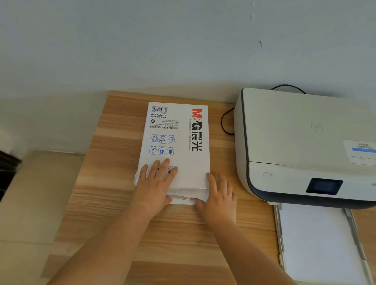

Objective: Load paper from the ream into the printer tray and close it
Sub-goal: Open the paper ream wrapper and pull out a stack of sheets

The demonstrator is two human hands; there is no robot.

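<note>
White wrapped paper ream with a red and black logo is lying flat on the light wood-grain table, long side running away from the camera, print upside down from this view. It's sitting left of the printer, apart from it.

Left hand is lying palm down on the near left part of the ream, fingers spread and flat on the wrapper, gripping nothing. Right hand is resting at the near right corner of the ream, fingers loosely spread along the edge, thumb side touching the torn wrapper flap. Can't tell whether it's pinching the flap or just touching it. The wrapper is looking crumpled and partly open at the near end.

White flatbed printer with a dark lower band is sitting on the right side of the table, lid down, small dark screen facing the camera. A label with a blue bar is stuck on the lid's right part. The grey paper tray is pulled out toward the camera from under the printer front, with white sheets lying flat inside it.

Black cable is looping on the table between ream and printer, and running behind the printer. Pale wall is behind the table. Both bare forearms are reaching in from the bottom edge.
</note>
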